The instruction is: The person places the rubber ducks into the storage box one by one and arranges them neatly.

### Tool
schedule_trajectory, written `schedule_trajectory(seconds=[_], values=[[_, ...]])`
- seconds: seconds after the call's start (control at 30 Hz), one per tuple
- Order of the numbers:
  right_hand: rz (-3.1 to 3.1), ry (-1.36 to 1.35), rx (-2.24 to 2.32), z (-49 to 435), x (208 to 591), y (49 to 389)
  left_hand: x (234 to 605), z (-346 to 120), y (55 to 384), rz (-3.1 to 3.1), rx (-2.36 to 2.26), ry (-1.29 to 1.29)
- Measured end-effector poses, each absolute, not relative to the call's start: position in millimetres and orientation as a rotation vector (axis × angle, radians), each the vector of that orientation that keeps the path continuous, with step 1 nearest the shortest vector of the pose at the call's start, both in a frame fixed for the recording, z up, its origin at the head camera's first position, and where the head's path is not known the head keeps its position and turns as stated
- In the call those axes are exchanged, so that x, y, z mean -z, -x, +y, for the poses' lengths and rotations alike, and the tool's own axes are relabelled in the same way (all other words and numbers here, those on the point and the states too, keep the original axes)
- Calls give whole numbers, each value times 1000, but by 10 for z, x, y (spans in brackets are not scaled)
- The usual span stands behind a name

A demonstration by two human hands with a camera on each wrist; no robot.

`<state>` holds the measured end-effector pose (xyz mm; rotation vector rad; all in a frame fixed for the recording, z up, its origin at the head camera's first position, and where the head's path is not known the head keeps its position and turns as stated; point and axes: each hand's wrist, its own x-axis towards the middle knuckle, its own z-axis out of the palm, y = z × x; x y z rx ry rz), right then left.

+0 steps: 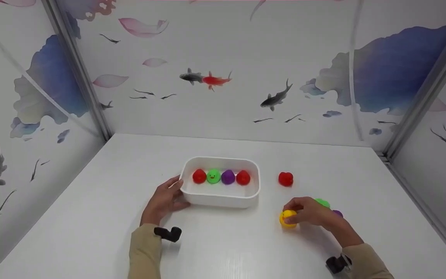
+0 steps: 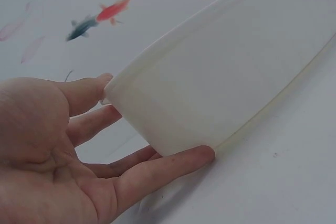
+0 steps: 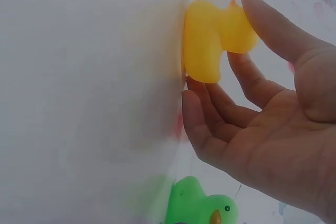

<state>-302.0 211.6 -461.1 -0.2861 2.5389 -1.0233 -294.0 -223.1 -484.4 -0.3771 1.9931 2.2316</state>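
Note:
A white plastic box point(image 1: 219, 200) stands on the table with a row of small rubber ducks inside: a red duck point(image 1: 199, 176), a green duck point(image 1: 213, 176), a purple duck point(image 1: 228, 177) and another red duck point(image 1: 243, 178). My left hand point(image 1: 165, 199) holds the box's left end, thumb at the rim and fingers around the lower corner point(image 2: 157, 145). To the right of the box, my right hand point(image 1: 308, 211) grips a yellow rubber duck point(image 3: 205, 40) by its head, between thumb and fingers. The duck's base is at the tabletop.
A red duck point(image 1: 285, 179) lies right of the box. Beyond the right hand sit a green duck point(image 3: 202, 203) and a purple one point(image 1: 338, 213), both partly hidden in the head view. Printed wall panels point(image 1: 223, 116) enclose the white table point(image 1: 215, 248) at the back and sides.

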Motion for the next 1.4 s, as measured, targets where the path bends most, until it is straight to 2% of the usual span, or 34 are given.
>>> schedule_trajectory(seconds=[0.3,0.87,1.4], values=[[2474,254,1119,2095,4563,3010,4865,-2251,2920,1985,-2238,392],[2509,360,1218,1949,4403,2963,4847,-2235,2938,1974,-2269,364],[2583,412,1352,1517,4152,3006,4847,-2248,2931,2017,-2216,379]])
